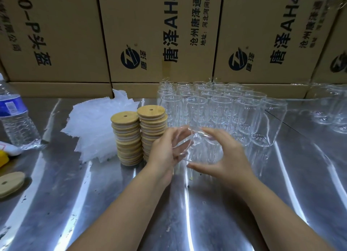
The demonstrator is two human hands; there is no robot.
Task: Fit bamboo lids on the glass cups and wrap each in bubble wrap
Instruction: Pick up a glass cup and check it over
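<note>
Above a steel table, left hand and right hand clasp a clear glass cup, seemingly sideways, between curled fingers.

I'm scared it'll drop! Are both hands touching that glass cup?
Touching. The head view shows the left hand and right hand either side of the glass cup, fingers curled round it.

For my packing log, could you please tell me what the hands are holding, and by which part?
A clear glass cup, tipped sideways: the left hand grips it at one end, and the right hand curls round its side.
</note>
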